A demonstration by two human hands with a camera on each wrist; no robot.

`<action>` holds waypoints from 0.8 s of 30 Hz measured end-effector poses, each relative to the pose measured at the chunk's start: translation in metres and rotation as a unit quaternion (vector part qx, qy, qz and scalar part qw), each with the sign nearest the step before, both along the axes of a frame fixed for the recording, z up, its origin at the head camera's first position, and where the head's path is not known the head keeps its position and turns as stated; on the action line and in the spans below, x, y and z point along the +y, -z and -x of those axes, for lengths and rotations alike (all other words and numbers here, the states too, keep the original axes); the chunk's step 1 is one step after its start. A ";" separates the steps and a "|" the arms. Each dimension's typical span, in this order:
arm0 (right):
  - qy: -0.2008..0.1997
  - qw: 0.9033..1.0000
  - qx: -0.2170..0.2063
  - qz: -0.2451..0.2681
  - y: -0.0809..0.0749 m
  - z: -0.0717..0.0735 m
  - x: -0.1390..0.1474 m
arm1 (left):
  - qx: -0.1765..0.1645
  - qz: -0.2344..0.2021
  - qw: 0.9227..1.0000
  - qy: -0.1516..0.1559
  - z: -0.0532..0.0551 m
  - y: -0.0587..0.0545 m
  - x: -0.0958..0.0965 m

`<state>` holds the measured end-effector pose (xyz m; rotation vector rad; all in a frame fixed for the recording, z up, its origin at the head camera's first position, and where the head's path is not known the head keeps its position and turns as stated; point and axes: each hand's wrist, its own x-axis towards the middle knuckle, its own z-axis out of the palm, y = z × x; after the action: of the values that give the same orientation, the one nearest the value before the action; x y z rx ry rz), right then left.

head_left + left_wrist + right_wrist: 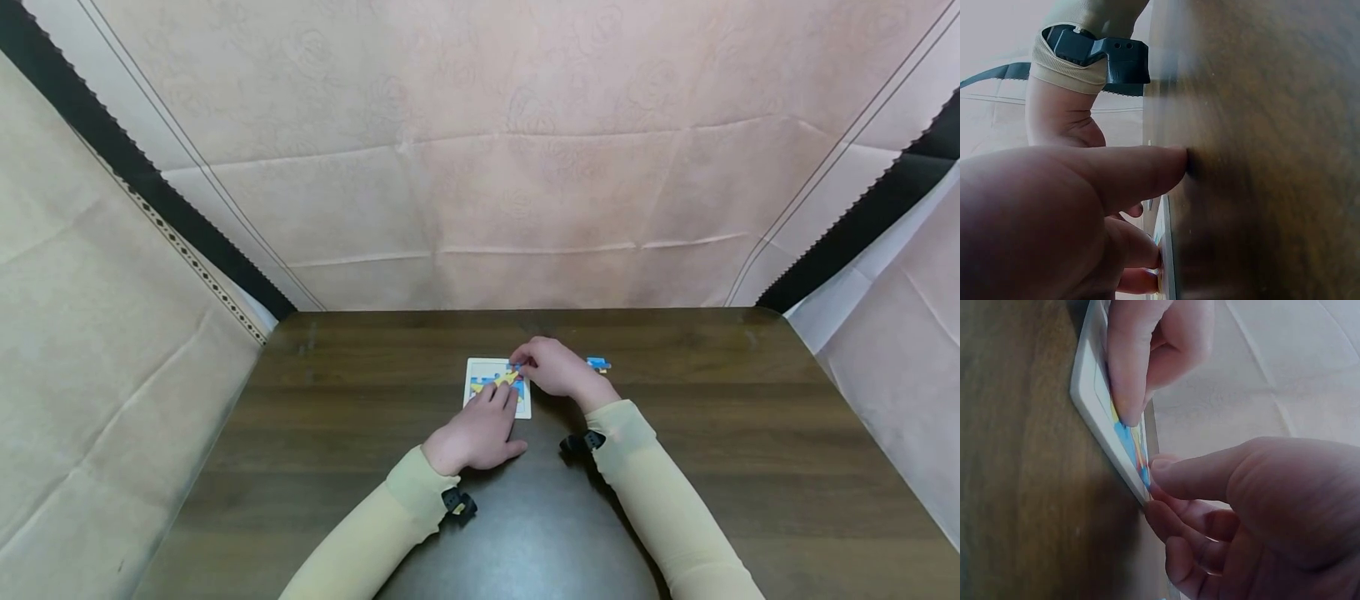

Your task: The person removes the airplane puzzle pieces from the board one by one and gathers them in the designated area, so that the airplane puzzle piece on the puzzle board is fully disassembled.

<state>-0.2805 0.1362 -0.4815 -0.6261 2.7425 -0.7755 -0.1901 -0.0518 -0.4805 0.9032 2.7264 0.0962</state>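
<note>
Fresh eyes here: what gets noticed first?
Probably the small white-edged board patterned blue, yellow and red, on the dark brown wooden table. A bare left hand rests fingers on it; a bare right hand works at its far right corner. Then the small blue, yellow-flecked item right of that hand.

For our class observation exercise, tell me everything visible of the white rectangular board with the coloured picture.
The thin white rectangular board has a rounded corner, a plain white border and a blue, yellow and red picture, partly covered; its material is unclear. It lies flat on the brown wood-look table. The left hand rests on the picture; the right hand touches near its far right corner.
</note>
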 end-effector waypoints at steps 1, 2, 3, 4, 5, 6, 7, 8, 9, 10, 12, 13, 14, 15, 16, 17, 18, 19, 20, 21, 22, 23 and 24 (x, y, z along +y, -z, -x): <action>0.000 1.000 0.000 -0.002 0.000 0.000 0.000 | 0.001 0.000 1.000 0.000 0.000 0.000 0.000; 0.001 1.000 0.000 -0.004 0.000 -0.001 -0.001 | 0.001 0.001 1.000 0.001 0.000 0.000 0.000; 0.002 1.000 0.001 -0.005 0.001 -0.001 -0.001 | 0.001 0.001 1.000 0.001 0.000 0.000 0.000; 0.002 1.000 0.002 -0.006 0.001 -0.001 -0.002 | 0.001 0.003 1.000 0.002 0.000 0.000 0.000; 0.003 1.000 0.003 -0.006 0.002 -0.001 -0.002 | 0.002 0.004 1.000 0.002 0.000 0.000 -0.001; 0.004 1.000 0.006 -0.008 0.002 0.000 -0.003 | 0.003 0.003 1.000 0.003 0.000 0.000 -0.001; 0.006 1.000 0.007 -0.009 0.003 0.000 -0.004 | 0.003 0.004 1.000 0.002 0.000 0.001 -0.001; 0.007 1.000 0.008 -0.010 0.004 0.000 -0.005 | 0.002 0.004 1.000 0.002 0.000 0.001 -0.001; 0.008 1.000 0.009 -0.012 0.005 -0.001 -0.005 | 0.001 0.005 1.000 0.002 0.000 0.001 -0.001; 0.010 1.000 0.010 -0.013 0.006 -0.001 -0.006 | 0.000 0.006 1.000 0.001 0.000 0.001 -0.001; 0.015 1.000 0.010 -0.015 0.008 -0.001 -0.008 | 0.000 0.007 1.000 0.001 -0.001 0.001 -0.001; 0.017 1.000 0.009 -0.015 0.009 -0.001 -0.009 | 0.000 0.009 1.000 0.002 -0.001 0.002 -0.001; 0.019 1.000 0.008 -0.013 0.009 -0.001 -0.009 | 0.001 0.008 1.000 0.002 -0.001 0.001 -0.001; 0.020 1.000 0.008 -0.012 0.010 -0.001 -0.010 | 0.001 0.009 1.000 0.002 -0.001 0.001 -0.001; 0.021 1.000 0.007 -0.010 0.010 -0.001 -0.010 | 0.001 0.009 1.000 0.002 -0.001 0.001 -0.001; 0.022 1.000 0.007 -0.008 0.011 -0.001 -0.010 | 0.000 0.008 1.000 0.002 -0.001 0.001 -0.001; 0.022 1.000 0.008 -0.007 0.011 -0.001 -0.010 | 0.000 0.007 1.000 0.003 -0.001 0.001 -0.001; 0.023 1.000 0.008 -0.007 0.011 -0.001 -0.009 | 0.000 0.007 1.000 0.003 -0.001 0.001 -0.001; 0.025 1.000 0.007 -0.005 0.011 -0.001 -0.009 | 0.000 0.006 1.000 0.003 -0.001 0.001 -0.001; 0.027 1.000 0.006 -0.003 0.011 -0.001 -0.009 | -0.001 0.006 1.000 0.003 0.000 0.001 -0.001; 0.029 1.000 0.005 -0.001 0.010 0.000 -0.009 | -0.001 0.006 1.000 0.003 0.000 0.002 -0.001; 0.030 1.000 0.005 0.002 0.010 0.000 -0.009 | -0.001 0.006 1.000 0.002 0.001 0.003 -0.001; 0.031 1.000 0.003 0.004 0.009 0.000 -0.009 | -0.002 0.007 1.000 0.001 0.002 0.004 0.000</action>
<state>-0.2803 0.1275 -0.4907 -0.5484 2.7783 -0.8003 -0.1922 -0.0523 -0.4843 0.9008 2.7199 0.0782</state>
